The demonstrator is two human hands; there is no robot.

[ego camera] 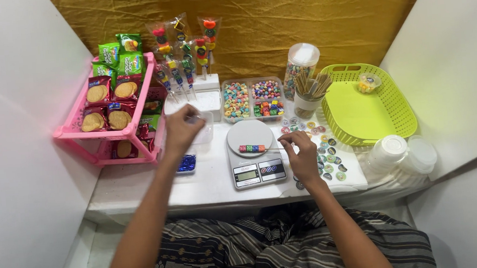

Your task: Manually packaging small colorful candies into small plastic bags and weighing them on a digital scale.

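Note:
A white kitchen scale [253, 156] stands in the middle of the white table. Across its round plate lies a thin stick with several coloured candy cubes [252, 148] threaded on it. My right hand [302, 156] pinches the stick's right end beside the scale. My left hand [181, 130] is raised over a clear plastic box [203, 132] left of the scale, fingers closed around something small and clear that I cannot make out.
A pink rack [115, 116] of biscuit packets fills the left. Wrapped candy skewers [183, 53], a divided candy tray [252, 99], a cup of sticks [308, 93] and a jar stand behind. A lime basket [367, 112], white lids [402, 154] and round stickers [324, 147] lie right.

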